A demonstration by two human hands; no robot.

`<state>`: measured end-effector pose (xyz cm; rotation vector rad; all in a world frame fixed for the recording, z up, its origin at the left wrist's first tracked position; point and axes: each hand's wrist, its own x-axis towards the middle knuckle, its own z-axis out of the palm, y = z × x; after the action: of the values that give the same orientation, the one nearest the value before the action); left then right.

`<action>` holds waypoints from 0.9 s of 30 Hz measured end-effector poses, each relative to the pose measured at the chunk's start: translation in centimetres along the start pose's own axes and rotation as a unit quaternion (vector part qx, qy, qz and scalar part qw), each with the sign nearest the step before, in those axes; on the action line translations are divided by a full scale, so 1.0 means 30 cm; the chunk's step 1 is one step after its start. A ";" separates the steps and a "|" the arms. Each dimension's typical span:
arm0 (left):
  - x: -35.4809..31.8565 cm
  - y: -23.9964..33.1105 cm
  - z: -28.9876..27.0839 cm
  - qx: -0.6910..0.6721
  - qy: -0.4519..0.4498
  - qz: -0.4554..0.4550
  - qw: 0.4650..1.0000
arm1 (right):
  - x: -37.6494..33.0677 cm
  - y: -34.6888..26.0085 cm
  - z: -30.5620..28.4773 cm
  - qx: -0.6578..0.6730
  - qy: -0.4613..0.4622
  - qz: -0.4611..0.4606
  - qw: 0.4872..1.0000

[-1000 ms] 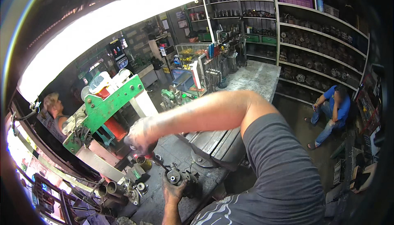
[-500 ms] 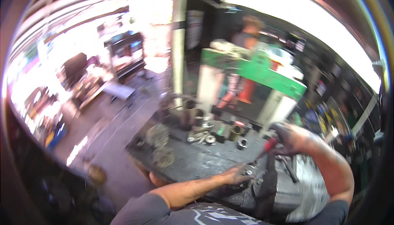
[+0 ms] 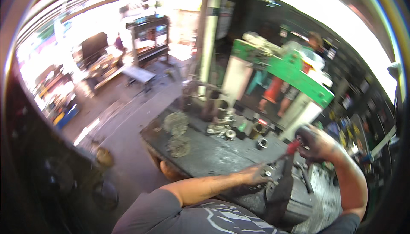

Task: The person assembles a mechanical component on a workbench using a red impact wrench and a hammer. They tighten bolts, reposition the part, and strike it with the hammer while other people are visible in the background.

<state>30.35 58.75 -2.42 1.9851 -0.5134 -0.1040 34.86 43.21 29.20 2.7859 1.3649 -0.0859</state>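
My left hand [image 3: 255, 175] reaches across the dark workbench [image 3: 213, 161], its fingers closed round a small round metal part [image 3: 268, 173] with a bright centre. My right hand [image 3: 319, 148] is raised above it to the right, wrapped round a red and black hand tool [image 3: 293, 148]. A thin dark shaft slants from the tool down toward the part; whether its tip touches is too blurred to tell. Just right of the part lies a large ribbed silver metal casing [image 3: 322, 195], with a dark bar [image 3: 306, 179] on it.
Two pale round metal pieces [image 3: 176, 123] lie on the bench's left side. Metal cylinders [image 3: 221, 108], a ring [image 3: 262, 143] and small parts [image 3: 229, 134] stand along its far edge. Beyond is a green-topped frame [image 3: 294, 76] with a person [image 3: 315, 42] behind it.
The whole view has swung, moving the bench and background rightward in the picture. Both hands keep their holds, the tool still slanting toward the part. The person beyond has moved right behind the green frame.
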 end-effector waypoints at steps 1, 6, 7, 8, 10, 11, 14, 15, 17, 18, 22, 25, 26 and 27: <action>0.004 -0.005 0.004 0.003 0.002 -0.017 1.000 | -0.011 -0.002 0.001 0.041 -0.013 -0.032 0.999; 0.011 -0.007 0.022 0.062 0.023 -0.068 0.995 | -0.042 -0.013 0.010 -0.052 -0.004 0.108 0.993; 0.010 -0.004 0.023 0.065 0.020 -0.075 0.995 | -0.048 -0.010 0.009 -0.029 0.008 0.086 0.996; 0.009 -0.001 0.021 0.078 0.028 -0.079 0.993 | -0.043 -0.005 0.009 -0.004 0.007 0.044 0.999; 0.005 0.003 0.013 0.051 0.029 -0.079 0.995 | -0.040 0.008 0.008 0.052 0.036 -0.054 0.997; 0.006 0.006 0.010 0.040 0.026 -0.071 0.996 | -0.040 0.008 0.013 0.050 0.030 -0.048 0.997; 0.011 0.018 0.001 0.019 0.028 -0.047 0.998 | -0.043 0.026 0.017 0.052 -0.041 0.143 0.987; 0.013 0.024 0.000 0.007 0.017 -0.065 0.998 | -0.043 0.035 0.016 0.020 -0.066 0.195 0.978; 0.014 0.036 -0.003 -0.005 0.011 -0.090 0.996 | -0.053 0.046 0.020 0.033 -0.049 0.143 0.988; 0.016 0.042 -0.002 0.008 0.016 -0.082 0.996 | -0.054 0.049 0.023 0.061 -0.016 0.062 0.996; 0.016 0.052 -0.003 0.026 0.033 -0.059 0.997 | -0.078 0.063 0.046 0.053 0.047 0.042 0.997; 0.018 0.046 0.000 0.015 0.030 -0.036 0.999 | -0.078 0.067 0.067 0.054 0.020 0.152 0.987; 0.018 0.044 0.001 0.021 0.035 -0.034 0.999 | -0.079 0.066 0.074 0.077 0.032 0.119 0.989; 0.019 0.042 0.002 0.026 0.040 -0.031 0.998 | -0.084 0.072 0.076 0.106 0.054 0.053 0.991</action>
<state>30.45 58.00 -1.27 2.0484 -0.4062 -0.0501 34.96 39.77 27.13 3.0771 1.2962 -0.0825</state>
